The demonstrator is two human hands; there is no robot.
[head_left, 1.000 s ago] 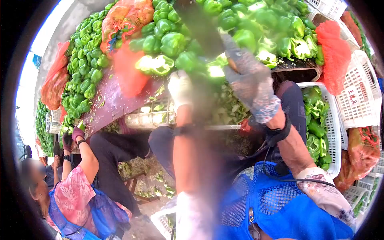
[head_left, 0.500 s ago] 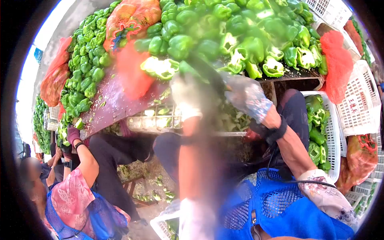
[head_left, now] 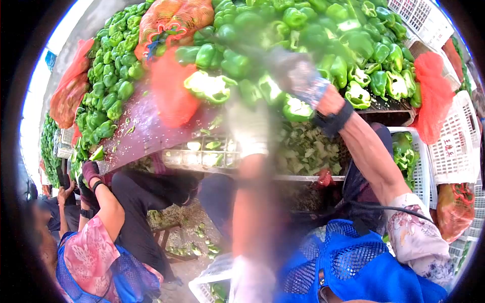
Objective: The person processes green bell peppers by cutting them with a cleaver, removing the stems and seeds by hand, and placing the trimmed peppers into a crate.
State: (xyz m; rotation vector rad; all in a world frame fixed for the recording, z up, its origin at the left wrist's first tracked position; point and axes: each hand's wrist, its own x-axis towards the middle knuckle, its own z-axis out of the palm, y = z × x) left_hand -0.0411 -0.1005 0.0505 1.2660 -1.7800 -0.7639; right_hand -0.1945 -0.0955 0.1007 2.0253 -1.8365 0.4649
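Observation:
My left hand (head_left: 248,123), in a pale glove, is hazy behind a smear in the picture. At its fingertips sits a green bell pepper (head_left: 251,93); whether the fingers grip it I cannot tell. My right hand (head_left: 299,76), in a patterned glove with a black band at the wrist, reaches over the front of the pepper heap (head_left: 348,43). Its fingers are blurred, so what they hold does not show. Just below it lies a cut pepper half (head_left: 298,107). Another cut half (head_left: 209,87) rests to the left of my left hand.
A red mesh bag (head_left: 174,93) lies on the purple board (head_left: 139,126). Pepper scraps (head_left: 308,149) fill a space below the work edge. A white crate (head_left: 424,166) of peppers stands at my right. At the left, a co-worker's gloved hand (head_left: 91,171) is near more peppers.
My right hand has moved up and slightly left, over the heap. A cut pepper half now shows below it. The dark elongated shape between my hands no longer shows clearly.

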